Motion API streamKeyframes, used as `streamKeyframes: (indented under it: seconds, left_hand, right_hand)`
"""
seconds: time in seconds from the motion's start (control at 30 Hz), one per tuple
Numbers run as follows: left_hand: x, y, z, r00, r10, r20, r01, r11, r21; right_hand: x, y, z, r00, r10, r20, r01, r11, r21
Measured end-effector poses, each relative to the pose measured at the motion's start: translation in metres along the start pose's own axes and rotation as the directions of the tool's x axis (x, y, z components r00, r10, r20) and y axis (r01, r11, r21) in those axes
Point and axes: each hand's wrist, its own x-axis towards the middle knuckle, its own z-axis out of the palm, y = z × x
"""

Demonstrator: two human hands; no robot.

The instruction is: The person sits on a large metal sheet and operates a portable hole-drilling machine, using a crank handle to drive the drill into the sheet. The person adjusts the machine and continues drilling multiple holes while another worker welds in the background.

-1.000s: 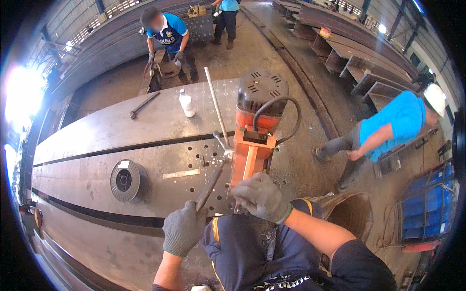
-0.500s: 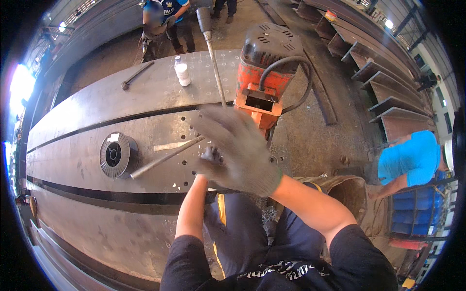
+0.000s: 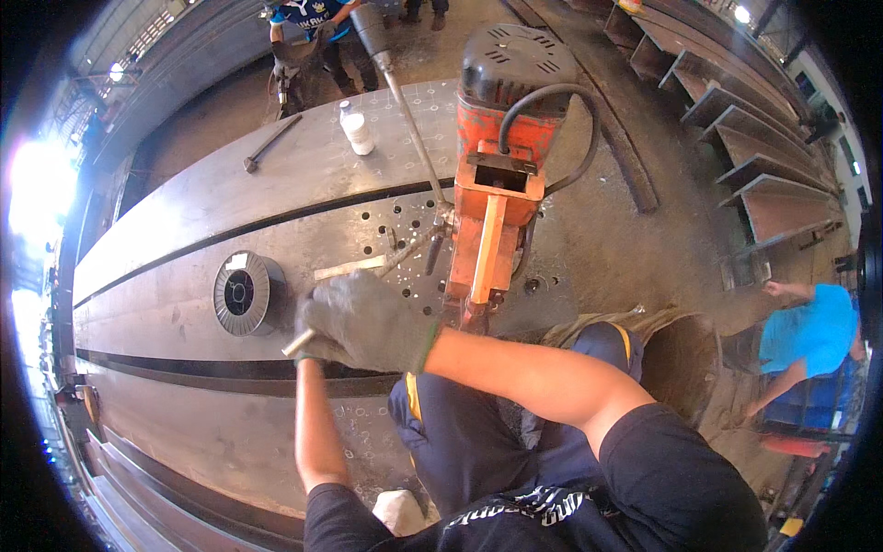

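Note:
An orange-red magnetic drill (image 3: 469,221) with a black motor top stands upright on the steel plate (image 3: 184,322). From its hub a metal feed lever (image 3: 296,344) slants down to the left, its bare end poking out past my gloves. My right hand (image 3: 372,320), in a grey glove, is closed around this lever. My left hand (image 3: 317,344), also gloved, is at the lever's end, closed on it and largely hidden behind the right. A second lever (image 3: 405,110) with a black grip rises from the hub. Several drilled holes and scattered chips lie beside the drill.
A black wire spool (image 3: 241,293) lies left of my hands, near a pale flat strip (image 3: 349,268). Farther off are a white bottle (image 3: 357,133) and a hammer-like tool (image 3: 271,144). One person (image 3: 317,28) works beyond; another in blue (image 3: 805,331) is at right.
My hands have moved left and down onto the lever; the right hand, earlier raised with fingers spread, is now closed. The view has shifted slightly. The person in blue has changed posture.

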Motion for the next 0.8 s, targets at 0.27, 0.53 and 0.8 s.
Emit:
streamKeyframes:
  seconds: [0.27,0.53,0.8]
  left_hand:
    - [0.064,0.249,-0.111,0.946,0.293,-0.137,-0.269,0.948,0.17]
    - [0.106,0.389,-0.034,0.883,0.43,-0.188,-0.449,0.658,-0.604]
    - [0.239,0.442,0.045,0.829,0.552,-0.088,-0.559,0.817,-0.143]
  right_hand:
    - [-0.088,0.041,0.134,0.817,0.317,0.482,-0.03,0.858,-0.513]
    - [-0.073,0.03,0.111,0.935,0.026,0.353,0.065,0.967,-0.244]
    - [-0.06,-0.03,-0.065,0.996,-0.038,0.079,0.053,0.979,-0.199]
